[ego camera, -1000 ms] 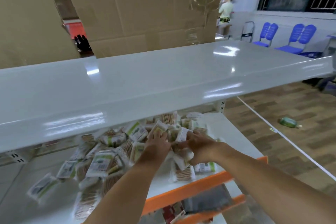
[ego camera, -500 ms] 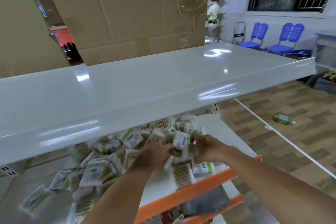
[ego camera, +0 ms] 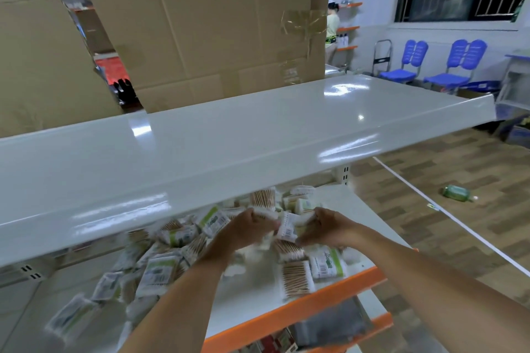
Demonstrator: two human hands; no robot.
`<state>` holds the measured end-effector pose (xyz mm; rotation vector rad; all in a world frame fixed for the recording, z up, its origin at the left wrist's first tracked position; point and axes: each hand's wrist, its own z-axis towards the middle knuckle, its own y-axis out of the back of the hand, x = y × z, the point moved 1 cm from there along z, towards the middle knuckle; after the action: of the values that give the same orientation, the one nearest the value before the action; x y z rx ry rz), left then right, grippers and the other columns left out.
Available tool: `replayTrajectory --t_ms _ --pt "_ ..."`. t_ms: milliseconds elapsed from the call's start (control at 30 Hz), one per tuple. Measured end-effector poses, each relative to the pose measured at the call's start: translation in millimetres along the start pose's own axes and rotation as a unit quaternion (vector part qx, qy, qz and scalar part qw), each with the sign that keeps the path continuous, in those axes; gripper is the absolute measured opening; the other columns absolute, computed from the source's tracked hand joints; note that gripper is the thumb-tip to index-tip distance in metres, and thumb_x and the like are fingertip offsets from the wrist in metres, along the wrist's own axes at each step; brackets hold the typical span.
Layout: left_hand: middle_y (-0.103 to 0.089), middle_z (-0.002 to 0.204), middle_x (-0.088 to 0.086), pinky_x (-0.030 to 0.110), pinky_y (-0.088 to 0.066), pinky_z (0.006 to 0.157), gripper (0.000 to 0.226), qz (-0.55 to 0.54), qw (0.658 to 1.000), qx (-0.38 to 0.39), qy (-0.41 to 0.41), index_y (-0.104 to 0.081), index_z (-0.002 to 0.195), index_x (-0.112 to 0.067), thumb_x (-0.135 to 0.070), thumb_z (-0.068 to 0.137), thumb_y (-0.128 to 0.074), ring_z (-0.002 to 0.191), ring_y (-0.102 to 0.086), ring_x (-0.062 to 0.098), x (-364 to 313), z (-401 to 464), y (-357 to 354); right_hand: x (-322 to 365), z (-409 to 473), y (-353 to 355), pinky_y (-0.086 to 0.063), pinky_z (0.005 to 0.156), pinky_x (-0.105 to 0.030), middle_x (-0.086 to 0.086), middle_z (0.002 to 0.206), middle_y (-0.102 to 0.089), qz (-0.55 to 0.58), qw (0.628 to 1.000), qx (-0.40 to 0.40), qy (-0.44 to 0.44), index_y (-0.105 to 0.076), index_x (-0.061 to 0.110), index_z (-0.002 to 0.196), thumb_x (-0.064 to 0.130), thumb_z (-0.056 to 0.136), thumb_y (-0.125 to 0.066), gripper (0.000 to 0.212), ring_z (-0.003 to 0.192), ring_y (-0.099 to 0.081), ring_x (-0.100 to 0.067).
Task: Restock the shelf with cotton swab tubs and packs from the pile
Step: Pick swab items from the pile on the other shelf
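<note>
- A glossy white upper shelf [ego camera: 243, 149] is stretching across the middle of the view, and its front lip is hiding the back of the pile of cotton swab packs [ego camera: 172, 252] lying on the lower shelf [ego camera: 252, 295] beneath it.
- Behind the upper shelf, large taped cardboard boxes [ego camera: 218, 23] are standing, matt brown and creased, and they are blocking most of the room beyond.
- The lower shelf is showing a smooth white deck with an orange front edge [ego camera: 301, 309]; under that edge another orange-edged level is holding dark and red packets, too blurred to make out.
- The packs are lying loose and overlapping, soft clear wrappers with green-and-white labels and rows of tan wooden sticks showing through.
- Just under the upper shelf's lip, the left hand [ego camera: 249, 226] is curling its grip around a white pack [ego camera: 265, 213], while the right hand [ego camera: 329, 228] is closing its grip on another pack [ego camera: 305, 219] close beside it.
- Between the two hands a barcoded pack [ego camera: 286, 228] is standing on edge; whether either hand is touching it cannot be told.
- Right of the upper shelf, a wood-pattern floor is carrying a white line [ego camera: 447, 215] and a green bottle [ego camera: 456, 193] lying on its side.
- Farther right, blue plastic chairs [ego camera: 436, 63] are standing below a dark barred window, and a person [ego camera: 332, 28] is facing wall shelves.
</note>
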<state>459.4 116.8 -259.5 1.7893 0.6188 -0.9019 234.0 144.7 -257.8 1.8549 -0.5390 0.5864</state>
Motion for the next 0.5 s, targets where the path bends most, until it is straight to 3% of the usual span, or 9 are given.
replayTrajectory --t_ms 100,167,233,267,333,400,500 --pt "-0.056 0.054 -0.01 0.022 -0.05 0.053 0.039 -0.119 0.991 0.003 0.06 -0.067 0.097 -0.018 -0.056 0.088 -0.064 0.046 -0.052 0.005 4 -11 -2 3 4 -4 -0.06 0.06 -0.023 -0.008 0.101 -0.069 0.1 0.995 0.006 -0.016 -0.064 0.011 0.107 0.063 0.075 -0.074 0.062 0.082 -0.067 -0.012" --pt "-0.049 0.053 -0.009 0.031 -0.06 0.069 0.036 -0.218 0.969 -0.002 0.114 -0.062 0.084 -0.019 -0.054 0.085 -0.069 0.05 -0.05 0.007 9 -17 -3 7 4 -7 -0.063 0.072 -0.032 -0.008 0.094 -0.073 0.167 0.986 0.018 -0.021 -0.067 0.01 0.096 0.065 0.077 -0.071 0.059 0.084 -0.072 -0.02" --pt "-0.047 0.055 -0.003 0.044 -0.059 0.085 0.035 -0.29 0.948 0.004 0.128 -0.06 0.078 -0.018 -0.05 0.082 -0.073 0.055 -0.052 0.011 14 -23 -3 11 6 -10 -0.063 0.074 -0.034 -0.004 0.083 -0.075 0.237 0.971 0.031 -0.013 -0.068 0.012 0.091 0.06 0.08 -0.071 0.049 0.078 -0.074 -0.018" --pt "-0.053 0.061 0.003 0.048 -0.057 0.091 0.034 -0.31 0.943 0.013 0.124 -0.064 0.086 -0.015 -0.048 0.083 -0.073 0.062 -0.059 0.015 16 -25 -3 13 7 -11 -0.063 0.075 -0.035 -0.004 0.082 -0.075 0.264 0.964 0.041 -0.005 -0.069 0.014 0.093 0.056 0.082 -0.071 0.044 0.076 -0.074 -0.017" --pt "-0.07 0.095 0.015 0.049 -0.052 0.099 0.039 -0.323 0.939 0.019 0.115 -0.065 0.112 -0.016 -0.044 0.087 -0.069 0.093 -0.07 0.025 19 -33 -1 17 10 -15 -0.062 0.074 -0.035 -0.008 0.082 -0.07 0.284 0.957 0.055 0.012 -0.069 0.012 0.094 0.053 0.081 -0.07 0.043 0.075 -0.07 -0.02" --pt "-0.068 0.12 0.015 0.05 -0.049 0.103 0.04 -0.329 0.938 0.006 0.107 -0.062 0.123 -0.019 -0.04 0.089 -0.066 0.115 -0.064 0.03 21 -40 1 21 12 -18 -0.058 0.07 -0.034 -0.007 0.079 -0.061 0.28 0.957 0.068 0.026 -0.066 0.013 0.091 0.055 0.079 -0.067 0.044 0.074 -0.064 -0.02" --pt "-0.069 0.12 0.013 0.047 -0.05 0.103 0.037 -0.311 0.946 -0.012 0.087 -0.062 0.122 -0.02 -0.039 0.091 -0.065 0.116 -0.064 0.03 27 -49 6 26 17 -26 -0.059 0.084 -0.039 -0.006 0.088 -0.073 0.268 0.959 0.09 0.033 -0.07 0.01 0.1 0.052 0.082 -0.066 0.046 0.085 -0.073 -0.025"
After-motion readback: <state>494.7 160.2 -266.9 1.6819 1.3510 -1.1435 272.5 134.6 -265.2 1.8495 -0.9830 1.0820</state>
